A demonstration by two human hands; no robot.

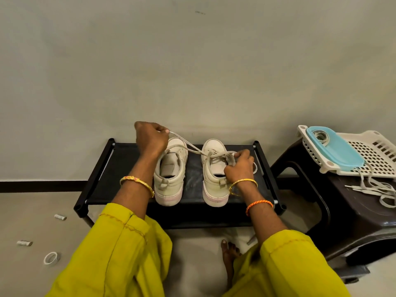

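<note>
Risk: your pull on the lace [188,146] runs sideways across the rack [102,168], so a hard tug could drag or tip the right shoe [215,174] toward the left shoe [170,172], or unthread an eyelet if your other hand loosens.
Second risk: the taut lace passes over the left shoe's toe and could snag there (it looks very close).
Shoe heading: both shoes stand upright on the rack's top shelf, heels at its near edge and toes at its far edge, so each long axis runs front to back across the rack.
Lace line: it slants from the right shoe's eyelets up toward the rack's far left corner.
Left hand [151,137]: raised above the rack's far left part, fingers curled, pinching the lace end.
Right hand [240,166]: over the rack's right part, fingers curled, pinching the lace at the right shoe's eyelets.
</note>
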